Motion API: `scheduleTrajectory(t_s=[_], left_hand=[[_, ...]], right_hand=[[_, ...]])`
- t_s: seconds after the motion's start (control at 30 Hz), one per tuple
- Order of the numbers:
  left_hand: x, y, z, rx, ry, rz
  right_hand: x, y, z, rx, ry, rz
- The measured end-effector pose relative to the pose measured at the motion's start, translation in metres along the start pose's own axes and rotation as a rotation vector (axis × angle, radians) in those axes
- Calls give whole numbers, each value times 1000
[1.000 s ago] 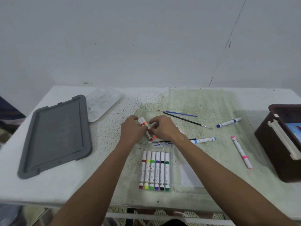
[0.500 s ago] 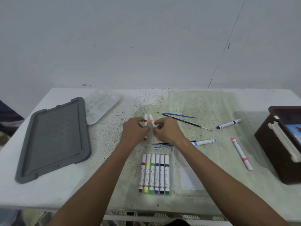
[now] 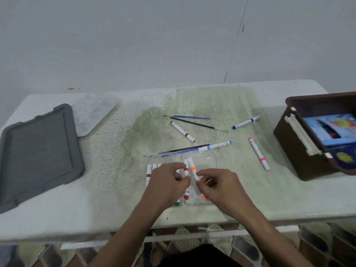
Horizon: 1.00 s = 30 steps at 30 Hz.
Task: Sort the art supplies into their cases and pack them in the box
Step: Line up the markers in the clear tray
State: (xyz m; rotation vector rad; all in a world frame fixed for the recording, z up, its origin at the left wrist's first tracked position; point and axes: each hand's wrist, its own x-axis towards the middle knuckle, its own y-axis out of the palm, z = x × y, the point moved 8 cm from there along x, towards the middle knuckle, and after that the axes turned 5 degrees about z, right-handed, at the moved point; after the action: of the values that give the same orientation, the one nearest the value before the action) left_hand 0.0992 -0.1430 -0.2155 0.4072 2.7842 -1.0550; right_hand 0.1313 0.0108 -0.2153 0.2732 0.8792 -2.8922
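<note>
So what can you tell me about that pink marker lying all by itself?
The pink marker is a slim white barrel with a pink cap at its far end, a pink band nearer its other end and a pinkish near tip. It looks like plastic. It lies flat on the speckled table, angled away from the person, between the clear marker case and the brown box. Nothing touches it.

1. A clear marker case [image 3: 204, 160] is lying open on the table, at its near edge, with capped white markers [image 3: 148, 173] lined up side by side in it.
2. A red marker [image 3: 185, 168] and an orange marker [image 3: 192, 167] are being held over the case.
3. Brown [image 3: 183, 131], dark blue [image 3: 245, 122], light blue [image 3: 215, 145] and pink [image 3: 259, 154] markers are lying loose on the table.
4. Thin paintbrushes [image 3: 194, 123] are lying beyond the case.
5. The brown box [image 3: 294, 151] is standing open at the right.
</note>
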Motion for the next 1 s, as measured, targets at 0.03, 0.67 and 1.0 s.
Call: scheduleTrajectory(t_s=[0.03,0.67,1.0], left_hand=[[-2,3,0,25,9,-6],[-9,17,0,82,84,81],[-2,16,-6,216,162,217]], right_hand=[[-1,3,-4,1,2,-5],[0,12,-6,-69,-36,48],[8,9,-7,-165,-119,119]])
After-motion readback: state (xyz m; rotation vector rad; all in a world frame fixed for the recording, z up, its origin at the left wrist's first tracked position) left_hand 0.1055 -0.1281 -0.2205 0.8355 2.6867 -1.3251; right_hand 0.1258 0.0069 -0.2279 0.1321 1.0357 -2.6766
